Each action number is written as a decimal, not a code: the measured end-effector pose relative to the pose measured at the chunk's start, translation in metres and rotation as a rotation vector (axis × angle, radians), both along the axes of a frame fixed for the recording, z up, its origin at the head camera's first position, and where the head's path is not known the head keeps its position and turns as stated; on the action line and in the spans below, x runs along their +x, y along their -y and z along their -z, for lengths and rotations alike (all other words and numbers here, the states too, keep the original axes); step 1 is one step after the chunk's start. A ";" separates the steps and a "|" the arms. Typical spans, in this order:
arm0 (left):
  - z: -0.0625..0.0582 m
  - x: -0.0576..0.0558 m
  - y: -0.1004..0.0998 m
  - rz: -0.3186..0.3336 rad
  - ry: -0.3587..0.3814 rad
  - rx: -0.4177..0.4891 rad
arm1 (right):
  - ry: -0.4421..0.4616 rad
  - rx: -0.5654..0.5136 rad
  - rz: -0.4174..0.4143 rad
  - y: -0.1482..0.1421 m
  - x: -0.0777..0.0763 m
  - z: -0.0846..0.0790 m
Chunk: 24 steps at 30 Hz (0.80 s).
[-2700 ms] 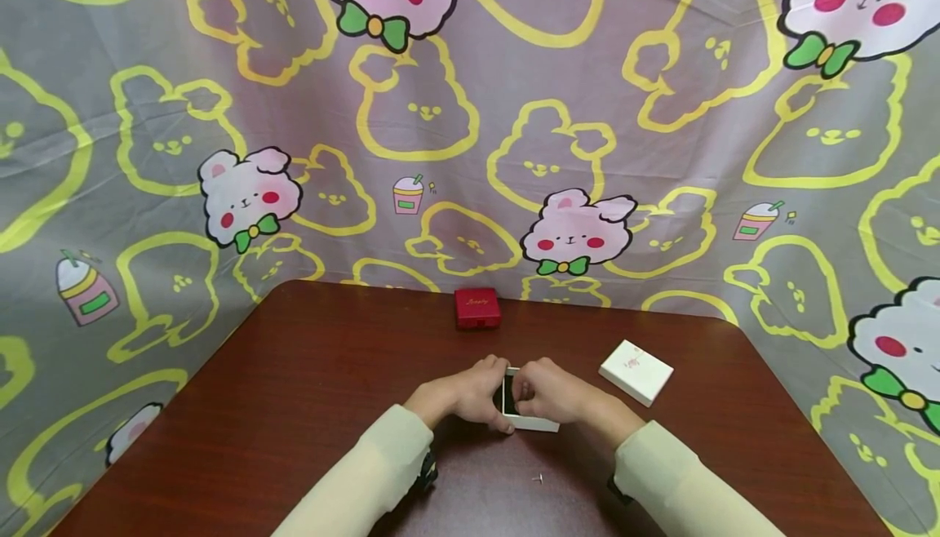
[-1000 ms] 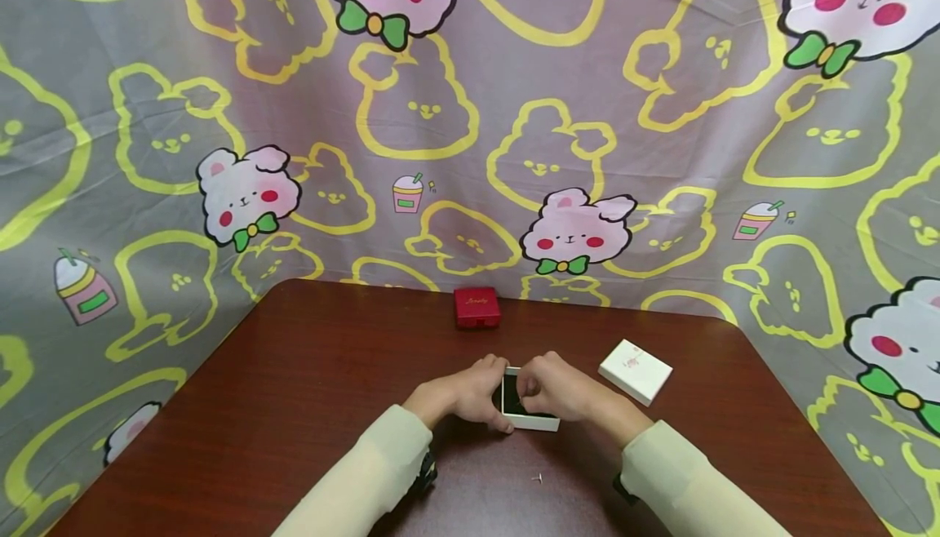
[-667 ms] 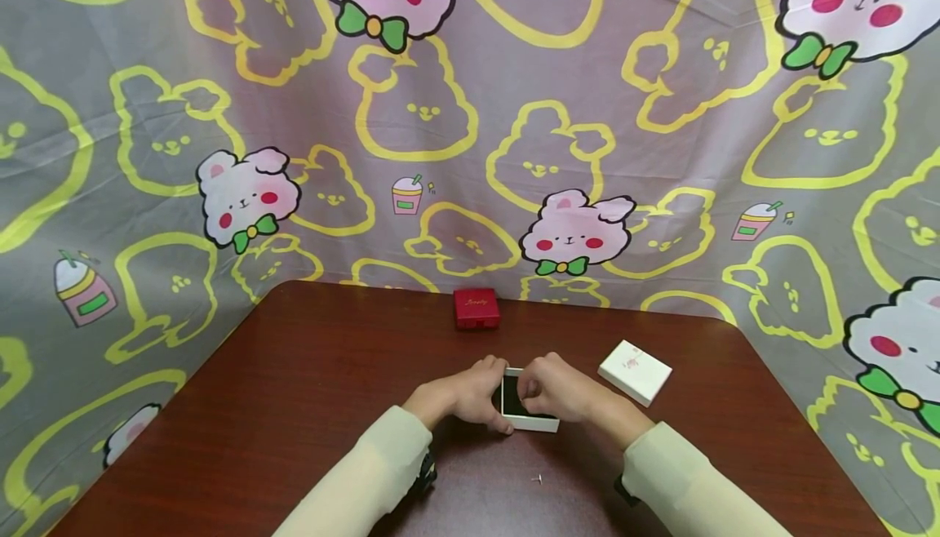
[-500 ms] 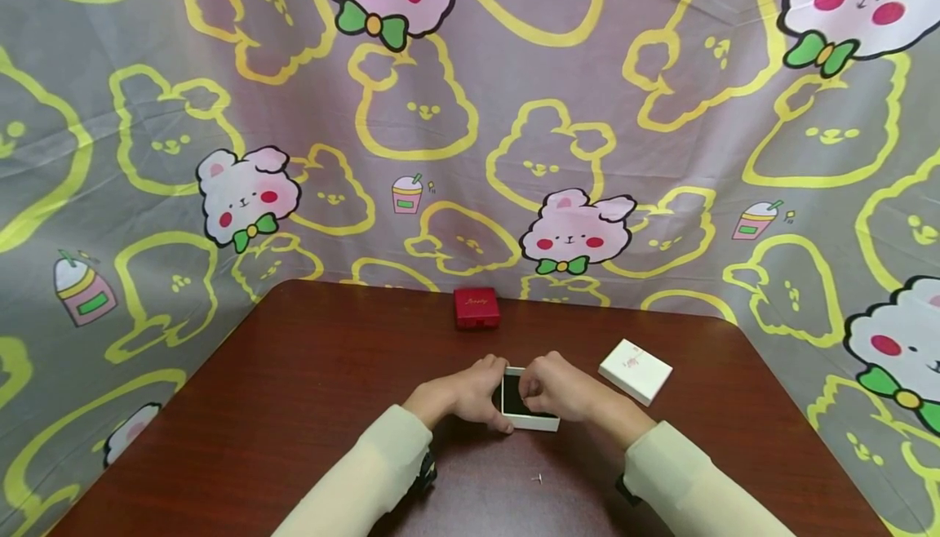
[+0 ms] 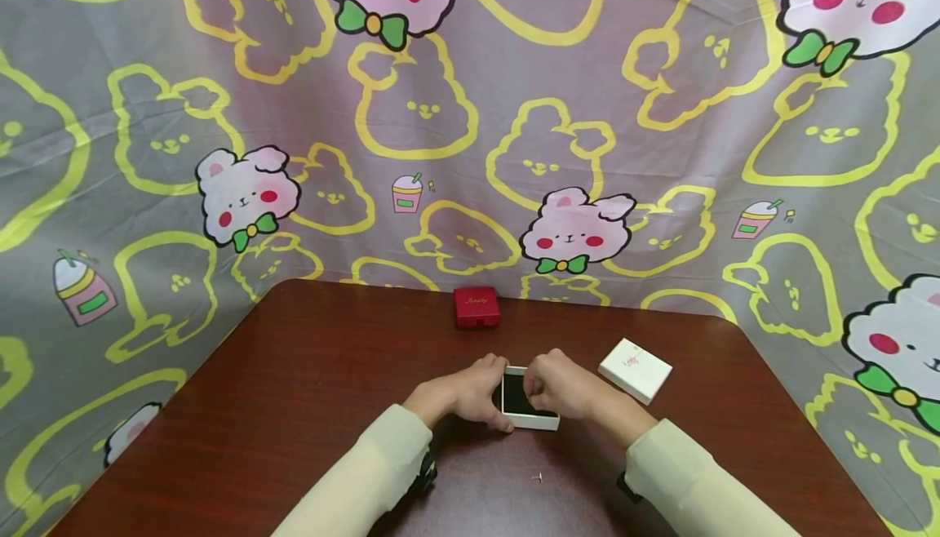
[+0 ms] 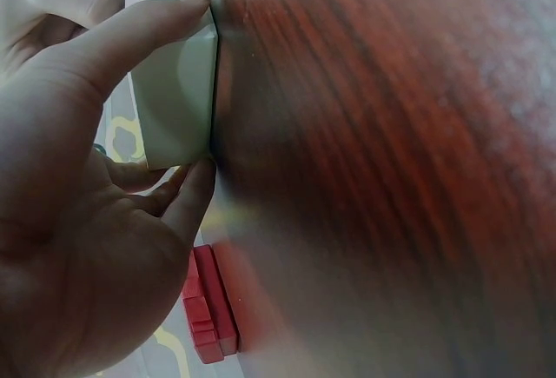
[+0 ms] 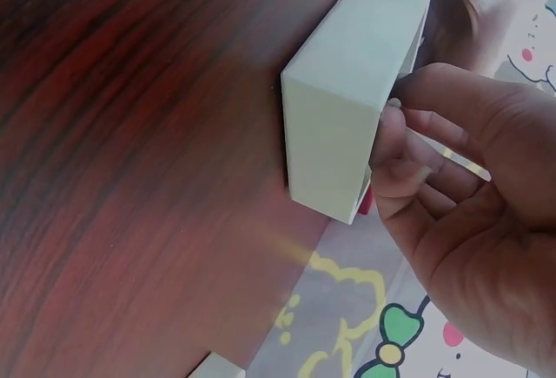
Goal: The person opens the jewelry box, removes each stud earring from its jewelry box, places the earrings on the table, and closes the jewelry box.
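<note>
A white box (image 5: pixel 532 422) with a black inside sits uncovered on the table. My left hand (image 5: pixel 481 392) grips it from the left, thumb on the near wall and fingertips at the far corner, as the left wrist view shows. Curled over the box's right part, my right hand (image 5: pixel 560 386) has thumb and forefinger brought together at the black inside. The right wrist view shows a tiny pale speck (image 7: pixel 394 102) at those fingertips; I cannot tell what it is. A small silvery stud-like piece (image 5: pixel 539 478) lies on the table nearer to me.
A white lid-like box (image 5: pixel 635 371) with red marking lies to the right of the hands. Farther back stands a shut red box (image 5: pixel 477 308) with gold lettering. Behind the brown table (image 5: pixel 323 357) hangs a patterned cloth (image 5: pixel 470 145).
My right hand has shifted slightly to the right over the box, and more of the black inside shows. My left hand and the box have stayed in place.
</note>
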<state>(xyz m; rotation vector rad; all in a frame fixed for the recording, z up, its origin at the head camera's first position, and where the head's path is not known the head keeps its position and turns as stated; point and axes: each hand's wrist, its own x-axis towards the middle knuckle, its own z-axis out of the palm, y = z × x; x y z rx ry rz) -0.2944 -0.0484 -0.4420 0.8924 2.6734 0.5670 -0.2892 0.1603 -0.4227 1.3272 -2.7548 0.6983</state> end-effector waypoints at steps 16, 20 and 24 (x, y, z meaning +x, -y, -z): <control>0.002 -0.003 -0.001 -0.006 0.002 -0.012 | 0.011 0.043 0.045 -0.005 0.000 -0.003; 0.003 -0.002 -0.001 -0.012 -0.002 -0.032 | -0.009 0.041 0.052 -0.006 0.001 -0.003; 0.002 -0.002 -0.001 -0.011 -0.004 -0.036 | -0.031 0.048 0.064 -0.007 0.002 -0.004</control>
